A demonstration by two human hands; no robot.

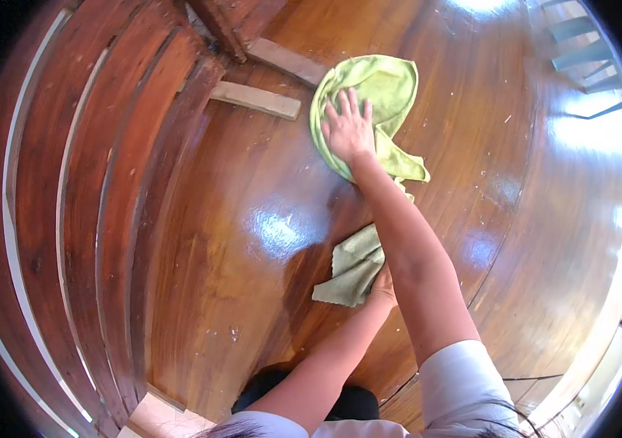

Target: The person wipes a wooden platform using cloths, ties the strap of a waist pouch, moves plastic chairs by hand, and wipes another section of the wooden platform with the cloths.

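Observation:
A bright yellow-green cloth (396, 87) lies spread on the brown wooden surface (208, 197), its tail bunched toward the lower right. My right hand (349, 130) rests flat on this cloth with fingers spread. Lower down, a grey-green cloth (355, 266) with a scalloped edge fans out from my left hand (384, 286). The left fingers are mostly hidden behind my right forearm, but the cloth gathers at that hand. My right arm crosses above the left one.
Reddish wooden slats (121, 182) stand along the left side. Two short wooden pieces (256, 100) jut out from them near the yellow-green cloth. Small light specks dot the shiny wood. A bluish chair-like object (581, 55) is at the upper right.

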